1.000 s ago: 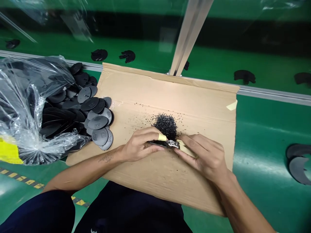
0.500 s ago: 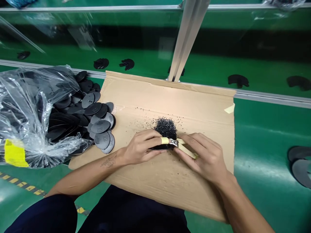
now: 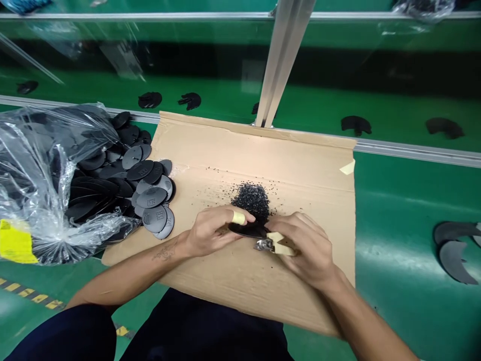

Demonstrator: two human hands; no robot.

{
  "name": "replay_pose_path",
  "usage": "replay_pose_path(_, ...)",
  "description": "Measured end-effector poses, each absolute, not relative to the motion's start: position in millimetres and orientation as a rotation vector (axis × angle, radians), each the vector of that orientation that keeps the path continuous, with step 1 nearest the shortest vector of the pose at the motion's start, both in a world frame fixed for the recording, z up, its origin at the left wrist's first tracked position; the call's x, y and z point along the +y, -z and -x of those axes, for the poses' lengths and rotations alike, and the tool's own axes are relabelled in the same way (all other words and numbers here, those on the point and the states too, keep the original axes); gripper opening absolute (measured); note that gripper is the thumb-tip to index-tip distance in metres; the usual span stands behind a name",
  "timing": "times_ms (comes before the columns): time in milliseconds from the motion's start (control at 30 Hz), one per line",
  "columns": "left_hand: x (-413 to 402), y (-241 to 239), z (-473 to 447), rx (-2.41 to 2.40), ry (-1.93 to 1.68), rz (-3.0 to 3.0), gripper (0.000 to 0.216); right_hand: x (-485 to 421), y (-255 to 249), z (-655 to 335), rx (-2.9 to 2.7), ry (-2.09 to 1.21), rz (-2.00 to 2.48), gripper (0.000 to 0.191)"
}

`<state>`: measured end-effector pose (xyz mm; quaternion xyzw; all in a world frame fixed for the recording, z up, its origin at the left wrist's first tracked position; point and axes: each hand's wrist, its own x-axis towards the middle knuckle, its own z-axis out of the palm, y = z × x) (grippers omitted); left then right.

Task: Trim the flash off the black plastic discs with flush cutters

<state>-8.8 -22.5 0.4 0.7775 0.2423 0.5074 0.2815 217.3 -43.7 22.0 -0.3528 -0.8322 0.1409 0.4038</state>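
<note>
My left hand (image 3: 214, 231) is closed on a black oval plastic piece (image 3: 248, 230), with tape wrapped round one finger. My right hand (image 3: 306, 250) grips a small trimming knife (image 3: 271, 242) with a tape-wrapped handle and a metal tip; the tip sits at the lower edge of the piece. Both hands rest over a sheet of brown cardboard (image 3: 296, 165). Just behind the hands lies a heap of black shavings (image 3: 251, 197).
A clear plastic bag (image 3: 41, 180) spills many black oval pieces (image 3: 148, 190) onto the cardboard's left edge. Beyond it runs a green conveyor (image 3: 319, 108) with black parts on it, and a metal post (image 3: 280, 55). More dark parts (image 3: 453, 245) lie at right.
My right hand has drawn the knife down and toward me, from the piece's far right edge to its lower edge. My left hand has turned the piece slightly.
</note>
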Motion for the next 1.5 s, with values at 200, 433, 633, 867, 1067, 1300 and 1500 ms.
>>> replay_pose_path(200, -17.1, 3.3, 11.3, 0.799, -1.199, -2.541, 0.023, -52.5, -23.2, -218.5, -2.259, -0.027, 0.828, 0.017)
replay_pose_path(433, -18.3, 4.4, 10.4, 0.841, -1.083, -2.492, 0.031, -46.6, -23.0, -222.7, -2.066, -0.377, 0.821, 0.020)
replay_pose_path(633, -16.4, 2.3, 13.2, 0.770, -1.196, -2.253, 0.037, -28.4, -22.7, -240.2, -2.131, -0.253, 1.024, 0.025)
replay_pose_path(867, -20.5, 3.6, 12.0, 0.705, -1.207, -2.146, 0.039, -26.5, -17.1, -239.4, -2.233, -0.301, 1.023, 0.024)
replay_pose_path(1067, -20.7, 2.3, 9.5, 0.651, -1.217, -2.123, 0.036, -27.6, -15.9, -239.2, -2.274, -0.256, 0.985, 0.021)
replay_pose_path(1300, -22.3, 4.7, 7.3, 0.647, -1.238, -2.085, 0.033, -31.2, -16.6, -239.3, -2.303, -0.107, 1.043, 0.017)
replay_pose_path(1500, -24.3, 7.5, 6.0, 0.626, -1.232, -2.046, 0.031, -33.2, -23.2, -239.0, -2.330, -0.043, 1.067, 0.012)
